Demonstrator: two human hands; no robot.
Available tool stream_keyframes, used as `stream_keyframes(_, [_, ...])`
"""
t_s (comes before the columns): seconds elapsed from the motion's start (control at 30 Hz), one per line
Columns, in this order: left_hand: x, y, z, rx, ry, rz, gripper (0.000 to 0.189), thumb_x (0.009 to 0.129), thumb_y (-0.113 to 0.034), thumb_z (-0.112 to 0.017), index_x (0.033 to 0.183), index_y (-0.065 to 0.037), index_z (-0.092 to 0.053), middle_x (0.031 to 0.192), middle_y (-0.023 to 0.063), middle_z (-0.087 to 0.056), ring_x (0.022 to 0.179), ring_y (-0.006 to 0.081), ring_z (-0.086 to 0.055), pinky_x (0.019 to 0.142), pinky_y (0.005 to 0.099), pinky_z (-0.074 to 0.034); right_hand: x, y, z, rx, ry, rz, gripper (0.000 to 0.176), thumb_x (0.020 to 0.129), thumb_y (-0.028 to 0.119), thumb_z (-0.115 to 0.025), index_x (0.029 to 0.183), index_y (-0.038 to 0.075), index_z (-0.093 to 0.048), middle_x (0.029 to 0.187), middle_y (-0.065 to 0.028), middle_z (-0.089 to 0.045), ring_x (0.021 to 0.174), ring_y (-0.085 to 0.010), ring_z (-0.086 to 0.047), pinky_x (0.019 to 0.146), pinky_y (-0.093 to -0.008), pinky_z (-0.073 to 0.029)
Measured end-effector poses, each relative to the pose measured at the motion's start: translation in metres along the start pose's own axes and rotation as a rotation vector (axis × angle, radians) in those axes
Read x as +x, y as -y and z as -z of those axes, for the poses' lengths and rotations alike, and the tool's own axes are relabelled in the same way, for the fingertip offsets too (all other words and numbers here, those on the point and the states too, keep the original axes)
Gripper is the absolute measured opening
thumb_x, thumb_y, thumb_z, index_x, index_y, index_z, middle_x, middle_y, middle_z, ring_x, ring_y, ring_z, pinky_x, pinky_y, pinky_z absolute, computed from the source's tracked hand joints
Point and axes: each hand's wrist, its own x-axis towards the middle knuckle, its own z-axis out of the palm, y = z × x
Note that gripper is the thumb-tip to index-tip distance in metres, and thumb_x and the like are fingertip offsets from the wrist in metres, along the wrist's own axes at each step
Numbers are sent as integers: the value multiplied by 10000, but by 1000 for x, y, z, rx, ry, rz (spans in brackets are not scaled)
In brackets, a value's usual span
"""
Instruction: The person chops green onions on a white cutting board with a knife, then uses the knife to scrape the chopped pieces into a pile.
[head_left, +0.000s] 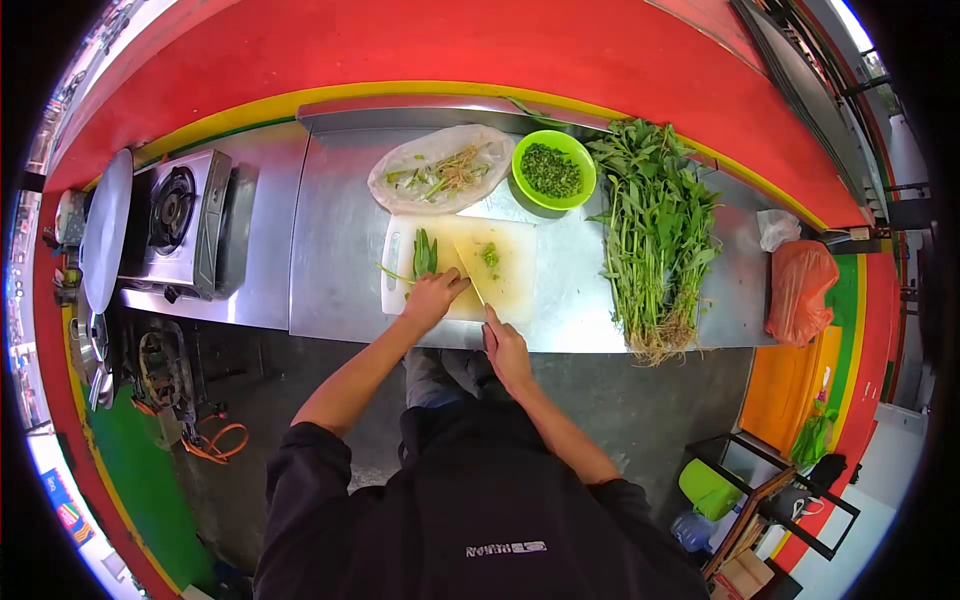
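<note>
My left hand (436, 298) is closed over the stems of some leafy greens (425, 252) on a white cutting board (515, 295). The leaves stick out beyond the fingers toward the far left of the board. In my right hand (508, 352) is the handle of a knife (471, 273), its blade slanting up and left across the board beside my left fingertips. Just right of the blade lies a small pile of chopped green pieces (490, 256). A lime-green bowl (553, 203) behind the board holds finely chopped greens (550, 172).
Behind the board lies a clear plastic bag (398, 165) with roots and trimmings. A large bunch of leafy greens (655, 230) covers the counter (340, 270) at right, with a red plastic bag (802, 290) beyond. A gas stove (180, 220) stands left. A red wall (430, 45) runs behind.
</note>
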Motion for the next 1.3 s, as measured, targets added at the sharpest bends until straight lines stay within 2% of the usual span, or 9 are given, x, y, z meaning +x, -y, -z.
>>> stream_keyframes(0.2, [-5,1,0,38,-22,-6,394,845,-82,-607,1219,-168,-693,999,26,-600,789,233,-684,737,374,-554,10,0,-10,4,-73,37,441,1005,163,-604,1443,131,-562,759,-226,-623,698,-411,-650,649,-505,-529])
stream_keyframes(0.43, [-5,2,-5,-9,-22,16,371,834,-82,-617,1185,-153,-713,1033,24,-611,809,242,-679,751,372,-552,-4,-1,-7,84,-45,36,462,989,86,-627,1446,96,-561,759,-220,-633,669,-377,-630,656,-457,-509])
stream_keyframes(0.53, [-6,0,-3,-19,-25,17,379,835,-81,-615,1194,-153,-713,1026,31,-608,812,242,-678,758,380,-549,-1,-3,-8,48,-59,41,457,985,87,-629,1438,89,-567,767,-228,-639,681,-390,-636,662,-468,-509])
stream_keyframes(0.6, [-5,-1,-1,-39,-12,29,396,834,-75,-613,1207,-157,-713,1022,35,-604,813,239,-676,761,388,-547,6,-4,-11,7,-62,50,435,989,123,-617,1422,99,-581,784,-238,-631,709,-423,-643,670,-514,-516])
stream_keyframes(0.83, [-9,3,-6,-48,-40,45,406,841,-66,-608,1220,-162,-715,1010,35,-603,831,245,-674,774,383,-545,8,0,-12,115,-81,47,423,991,139,-619,1412,103,-590,780,-233,-637,717,-424,-649,672,-511,-522])
stream_keyframes(0.93, [-6,1,-5,-102,-40,67,385,846,-61,-612,1200,-157,-727,1006,38,-603,836,249,-672,779,382,-545,2,-2,-10,95,-46,24,438,968,71,-639,1404,74,-592,777,-241,-643,705,-404,-652,670,-469,-518])
stream_keyframes(1.13, [-7,1,-3,-108,-37,75,380,844,-60,-620,1191,-163,-739,1008,37,-605,837,246,-671,786,391,-542,9,-3,-12,5,-58,60,449,971,75,-636,1415,62,-576,777,-246,-645,701,-409,-653,671,-475,-521])
stream_keyframes(1.2, [-9,0,-3,-98,-23,73,391,855,-63,-610,1211,-171,-729,1009,40,-605,858,250,-673,800,388,-539,13,-1,-13,-7,-75,69,420,988,144,-621,1405,99,-588,774,-237,-641,715,-427,-651,672,-514,-533])
stream_keyframes(1.3, [-6,4,-1,-101,-21,53,380,860,-65,-605,1204,-166,-731,1007,45,-605,882,252,-676,815,381,-539,16,2,-12,65,-100,72,427,983,130,-625,1407,93,-585,763,-236,-636,703,-425,-646,665,-515,-526])
